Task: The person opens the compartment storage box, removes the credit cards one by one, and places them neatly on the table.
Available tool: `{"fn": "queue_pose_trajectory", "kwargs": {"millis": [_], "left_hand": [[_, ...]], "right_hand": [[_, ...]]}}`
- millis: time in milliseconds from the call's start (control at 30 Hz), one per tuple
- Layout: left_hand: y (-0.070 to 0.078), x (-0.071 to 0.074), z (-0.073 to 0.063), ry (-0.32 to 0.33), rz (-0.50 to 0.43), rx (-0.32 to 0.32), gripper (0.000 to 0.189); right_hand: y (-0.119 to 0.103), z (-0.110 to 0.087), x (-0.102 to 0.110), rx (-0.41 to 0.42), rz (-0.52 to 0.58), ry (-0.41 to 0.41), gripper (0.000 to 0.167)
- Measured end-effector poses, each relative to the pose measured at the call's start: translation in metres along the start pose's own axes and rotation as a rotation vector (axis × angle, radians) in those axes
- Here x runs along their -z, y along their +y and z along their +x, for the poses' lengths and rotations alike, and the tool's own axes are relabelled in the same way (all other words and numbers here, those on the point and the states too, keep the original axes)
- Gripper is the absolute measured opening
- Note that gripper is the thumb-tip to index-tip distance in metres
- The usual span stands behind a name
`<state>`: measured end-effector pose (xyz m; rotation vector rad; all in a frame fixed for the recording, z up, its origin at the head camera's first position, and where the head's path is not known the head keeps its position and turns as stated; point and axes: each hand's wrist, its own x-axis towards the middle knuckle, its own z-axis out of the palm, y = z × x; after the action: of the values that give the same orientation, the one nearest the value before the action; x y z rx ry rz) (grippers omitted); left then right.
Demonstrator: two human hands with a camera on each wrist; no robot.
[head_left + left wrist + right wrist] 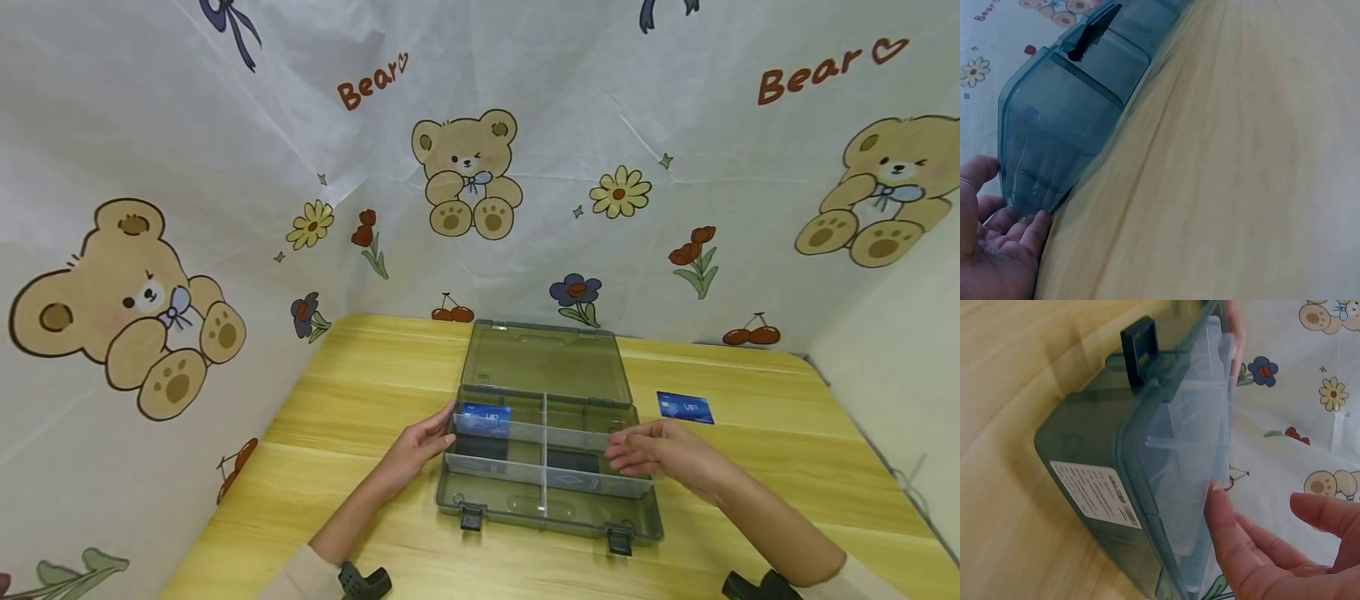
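An open, smoky translucent compartment box (pixel 525 521) stands on the table, its lid (pixel 547 358) laid back. My left hand (pixel 415 446) rests against the box's left side, thumb by the rim and fingertips on the outer wall (pixel 1060 137). Over the right rim, my right hand (pixel 667 454) reaches with loosely bent fingers above the middle right compartment, thumb apart and nothing visible between them. A blue VIP card (pixel 486 415) stands in the back left compartment. Dark flat pieces lie in the middle left (pixel 480 447) and middle right (pixel 572 461) compartments.
Another blue VIP card (pixel 686 407) lies on the wood-grain table (pixel 780 450), right of the box. Two dark latches (pixel 471 517) hang at the box's front. A bear-print cloth (pixel 547 267) rises behind and beside the table. A white label (pixel 1094 494) marks the box's right side.
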<state>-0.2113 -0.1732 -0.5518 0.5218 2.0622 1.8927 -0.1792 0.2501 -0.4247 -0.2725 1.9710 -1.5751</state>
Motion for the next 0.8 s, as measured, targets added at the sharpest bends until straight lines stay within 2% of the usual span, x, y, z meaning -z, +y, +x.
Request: {"fn": "queue_pose_trajectory", "kwargs": {"millis": [300,533,800], "left_hand": [[0.002,-0.001,0.000,0.004,0.009,0.002,0.063],[0.003,-0.002,0.000,-0.002,0.008,0.012,0.063],[0.000,0.000,0.003,0.001,0.015,0.001,0.065]], "right_hand": [[0.006,0.008,0.000,-0.092,0.150,-0.086,0.063],[0.014,0.013,0.003,-0.107,0.161,-0.111,0.047],[0.011,0.017,0.002,-0.130,0.105,-0.087,0.048]]}}
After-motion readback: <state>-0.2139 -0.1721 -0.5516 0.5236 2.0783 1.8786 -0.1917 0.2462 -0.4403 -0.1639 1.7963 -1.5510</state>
